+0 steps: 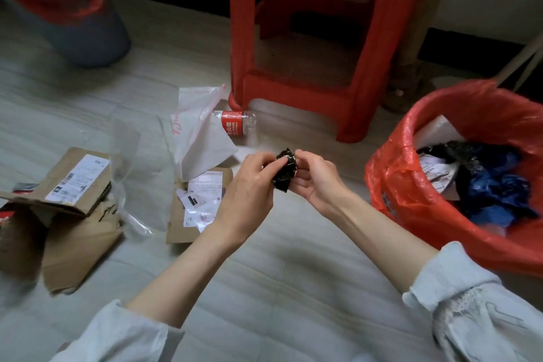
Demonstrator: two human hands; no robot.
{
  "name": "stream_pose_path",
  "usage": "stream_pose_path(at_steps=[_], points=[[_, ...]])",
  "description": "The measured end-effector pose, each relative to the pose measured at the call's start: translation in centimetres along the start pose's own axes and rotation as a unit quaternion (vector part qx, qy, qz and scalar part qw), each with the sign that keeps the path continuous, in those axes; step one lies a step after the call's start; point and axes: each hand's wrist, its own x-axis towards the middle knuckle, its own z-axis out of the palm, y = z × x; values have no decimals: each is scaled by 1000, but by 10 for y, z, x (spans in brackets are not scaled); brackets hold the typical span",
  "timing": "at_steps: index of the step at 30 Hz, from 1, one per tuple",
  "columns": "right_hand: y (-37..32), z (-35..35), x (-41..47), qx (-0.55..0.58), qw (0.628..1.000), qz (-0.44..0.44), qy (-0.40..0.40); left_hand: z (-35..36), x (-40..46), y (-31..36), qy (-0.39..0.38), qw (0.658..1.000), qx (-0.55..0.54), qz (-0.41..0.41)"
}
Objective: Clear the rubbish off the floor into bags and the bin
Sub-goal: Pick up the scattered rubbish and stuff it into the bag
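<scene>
Both hands meet just left of the red-lined bin (458,173): the left hand (246,191) and the right hand (316,181) each have a closed grip on a small crumpled black wrapper (285,172), pinched between fingertips above the floor (293,258). Further left of the bin, torn cardboard (70,200), a clear plastic bag (138,167), a white plastic bag (199,132) and a plastic bottle (235,123) with a red label lie on the floor, the bottle just beside a leg of the red stool (323,38).

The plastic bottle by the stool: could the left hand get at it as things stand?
Probably not yet: the left hand shares a grip on the black wrapper with the right hand. Otherwise the floor path to the plastic bottle looks free.
</scene>
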Motion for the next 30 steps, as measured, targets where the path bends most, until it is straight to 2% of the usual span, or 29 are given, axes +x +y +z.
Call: stream_pose_path(at_steps=[2,5,9,12,14,16,18,20,21,23,25,30], points=[[-12,-3,-4,1,999,-19,-31,-4,6,0,8,1000,-23,13],[-38,-13,-8,24,997,-47,-63,-13,15,18,10,993,-115,32],[-76,-43,-24,-17,991,-86,-101,-26,49,44,-32,983,-164,78],[-111,-67,-48,-66,983,-162,-50,-27,86,75,-76,973,-193,106],[-135,-85,-57,-101,969,-226,17,-22,108,103,-67,969,-195,137],[-157,-110,-61,-184,928,-308,98,-10,126,128,-27,970,-180,162],[-173,-139,-65,-320,848,-371,201,7,136,145,-2,979,-149,139],[-180,-172,-75,-437,763,-384,282,30,133,154,-32,987,-96,123],[-179,-188,-77,-484,734,-376,292,42,127,154,-73,987,-55,133],[-172,-217,-73,-560,706,-338,271,62,112,148,-178,972,39,148],[-163,-237,-59,-603,695,-310,242,72,103,140,-235,956,94,146],[-158,-239,-22,-606,679,-342,234,78,105,138,-221,951,137,166]])
